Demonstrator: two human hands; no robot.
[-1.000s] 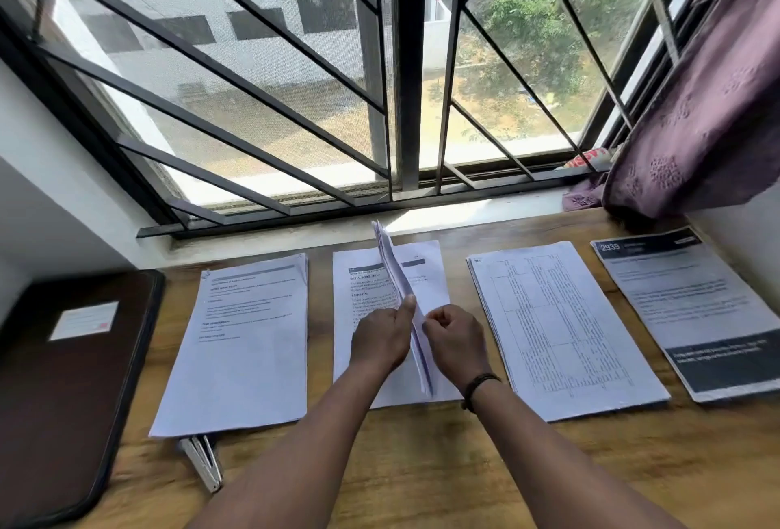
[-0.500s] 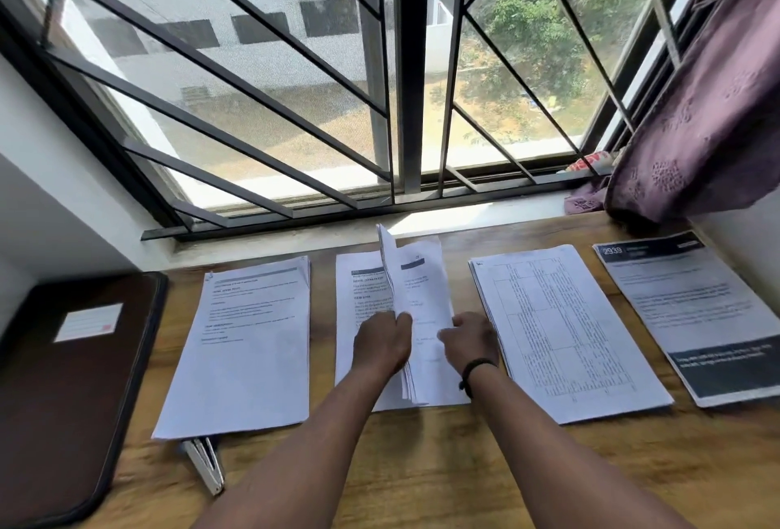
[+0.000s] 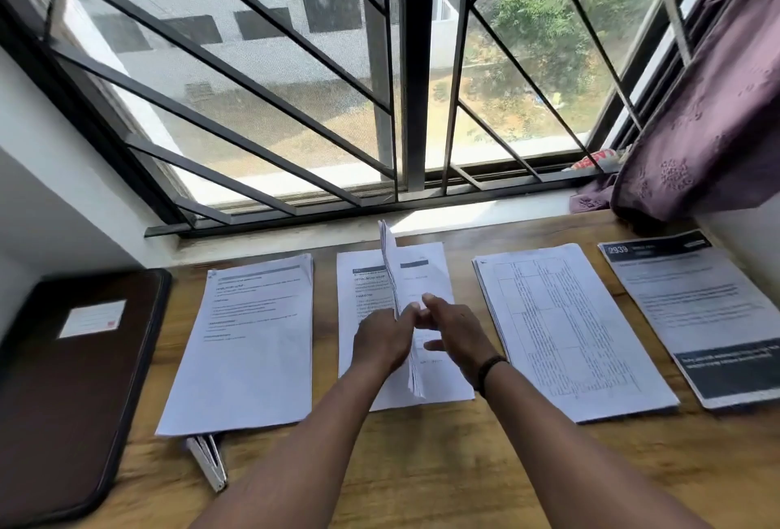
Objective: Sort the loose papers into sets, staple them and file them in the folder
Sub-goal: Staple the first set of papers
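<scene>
Gently square the sheaf [image 3: 401,300] on edge, left hand [image 3: 382,342] pinching it, right hand [image 3: 458,332] loosely open alongside, before stapling.

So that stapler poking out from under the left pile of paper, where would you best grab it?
Probably by the stapler's free near end, coming from the table's front edge. Only that slim end shows; the rest lies under the left paper pile, so fingers pinching its two long sides could slide it out toward you without lifting the sheets.
</scene>
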